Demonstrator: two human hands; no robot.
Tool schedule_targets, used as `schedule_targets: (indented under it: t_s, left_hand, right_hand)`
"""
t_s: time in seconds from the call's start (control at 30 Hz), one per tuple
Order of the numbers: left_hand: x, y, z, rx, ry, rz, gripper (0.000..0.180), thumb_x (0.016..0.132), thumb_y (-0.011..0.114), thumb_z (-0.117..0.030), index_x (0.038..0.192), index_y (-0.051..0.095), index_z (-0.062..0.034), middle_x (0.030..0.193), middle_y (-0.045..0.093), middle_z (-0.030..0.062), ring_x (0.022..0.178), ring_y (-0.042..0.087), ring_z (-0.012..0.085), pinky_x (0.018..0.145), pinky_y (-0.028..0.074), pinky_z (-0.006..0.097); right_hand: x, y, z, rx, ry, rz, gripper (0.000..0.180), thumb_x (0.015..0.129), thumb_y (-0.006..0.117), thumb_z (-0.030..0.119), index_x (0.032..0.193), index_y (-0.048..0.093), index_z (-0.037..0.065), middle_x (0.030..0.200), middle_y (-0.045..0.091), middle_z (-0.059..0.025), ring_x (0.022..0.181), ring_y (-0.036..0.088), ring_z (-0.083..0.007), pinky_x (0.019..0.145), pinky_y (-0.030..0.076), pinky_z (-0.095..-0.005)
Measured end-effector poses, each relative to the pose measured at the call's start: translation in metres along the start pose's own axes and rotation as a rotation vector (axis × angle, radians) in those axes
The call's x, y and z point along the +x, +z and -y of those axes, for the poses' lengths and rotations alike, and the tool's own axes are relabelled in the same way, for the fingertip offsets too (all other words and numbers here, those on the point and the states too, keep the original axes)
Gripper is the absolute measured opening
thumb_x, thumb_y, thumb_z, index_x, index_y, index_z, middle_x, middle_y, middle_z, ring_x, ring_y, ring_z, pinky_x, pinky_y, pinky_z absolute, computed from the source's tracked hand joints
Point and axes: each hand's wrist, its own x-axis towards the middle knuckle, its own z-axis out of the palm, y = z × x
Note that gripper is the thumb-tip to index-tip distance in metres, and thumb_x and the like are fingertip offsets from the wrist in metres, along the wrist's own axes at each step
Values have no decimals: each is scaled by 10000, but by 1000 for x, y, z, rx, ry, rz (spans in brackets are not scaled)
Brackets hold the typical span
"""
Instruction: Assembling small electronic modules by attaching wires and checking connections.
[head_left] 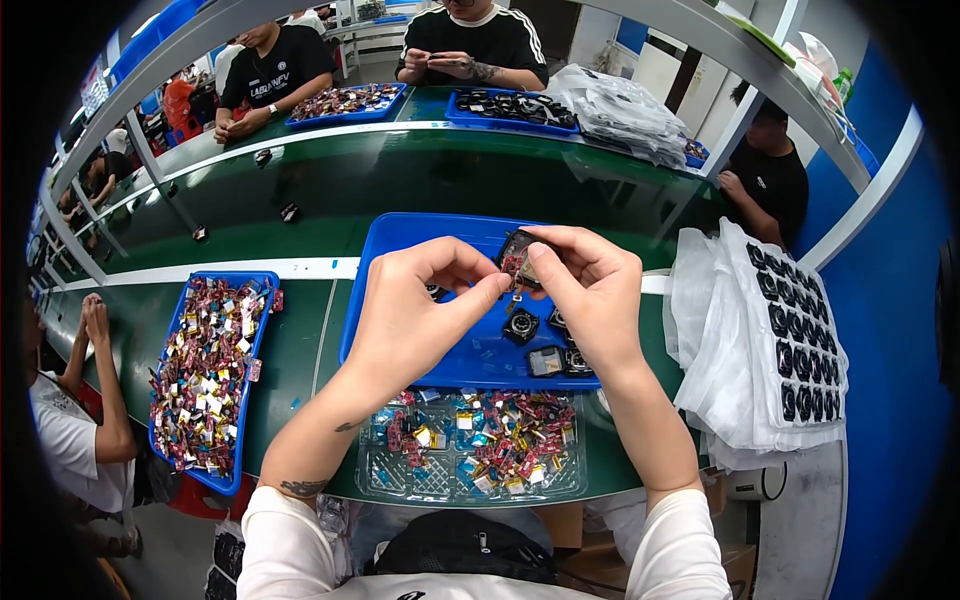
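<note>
Above a blue tray [430, 228], my right hand [598, 285] grips a black watch housing [518, 242], thumb across its open side. A small red circuit board [513, 264] shows inside it, with a little part hanging below. My left hand [410, 305] pinches thumb and index finger at the board's left edge; the exact contact is partly hidden by the fingertips. Below the hands, several black watch housings lie in the tray, among them a round-faced one [520, 326] and a squarish one [546, 361].
Nearest me is a clear plastic tray [372, 480] of red boards and small batteries. A blue tray of similar parts [243, 440] stands left. Stacked white sheets with black housings [795, 330] are at right. Beyond the metal frame [840, 175], co-workers sit along the green conveyor [400, 180].
</note>
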Motion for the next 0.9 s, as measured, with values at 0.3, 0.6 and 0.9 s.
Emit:
schedule_targets:
  t_s: [0.3, 0.6, 0.9]
  left_hand:
    - [2, -4, 0, -332, -124, 114, 117, 805, 697, -50, 879, 664, 33, 815, 682, 73, 753, 640, 90, 693, 513, 217]
    - [7, -6, 6, -324, -158, 37, 211, 797, 719, -71, 944, 591, 12, 758, 667, 45, 683, 602, 48, 608, 473, 179]
    - [0, 17, 22, -372, -37, 145, 255, 836, 701, -187, 997, 653, 5, 865, 679, 68, 802, 644, 119, 744, 523, 269]
  right_hand:
    - [-4, 3, 4, -208, -69, -39, 167, 821, 633, -4, 978, 691, -17, 848, 683, -68, 709, 635, -87, 635, 514, -199]
    - [0, 4, 1, -169, -194, 47, 164, 798, 669, 41, 945, 677, -31, 810, 696, -96, 706, 675, -134, 638, 532, -231]
    - [4, -21, 18, -265, -126, 181, 153, 799, 679, 30, 940, 678, -31, 855, 674, -96, 739, 657, -128, 632, 527, -230]
